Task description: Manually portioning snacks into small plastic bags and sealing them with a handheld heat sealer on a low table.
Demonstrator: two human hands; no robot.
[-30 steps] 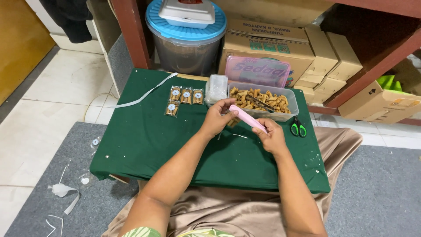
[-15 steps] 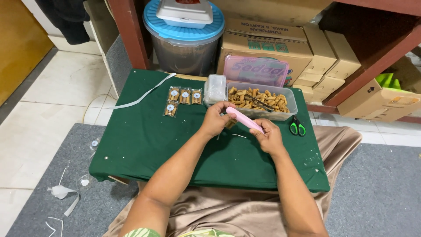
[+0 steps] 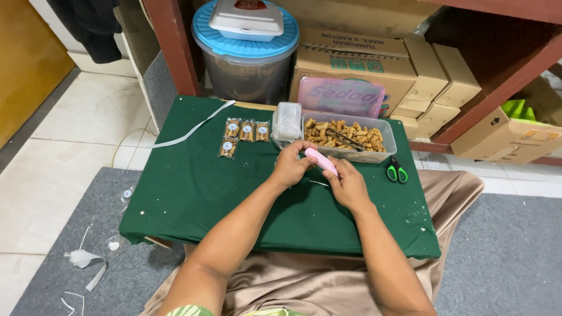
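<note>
I hold a small pink tool (image 3: 321, 159) between both hands over the green counter (image 3: 193, 193), just in front of the clear tub of snack sticks (image 3: 346, 136). My left hand (image 3: 291, 165) is curled around its upper end and my right hand (image 3: 346, 186) pinches its lower end; what lies between my fingers beneath it I cannot tell. Both hands are closed on the tool, not spread.

The risk, as I judge it, sits close by. My knuckles are near the tub's front wall, so a jerk forward could knock it and spill sticks onto the cloth. The stack of clear bags (image 3: 287, 122) stands just beside my left hand and could topple with a careless elbow. The four filled packets (image 3: 242, 133) lie farther left, fairly safe. The green-handled scissors (image 3: 397, 171) rest near my right wrist, and a sideways sweep could push them off the edge.
</note>
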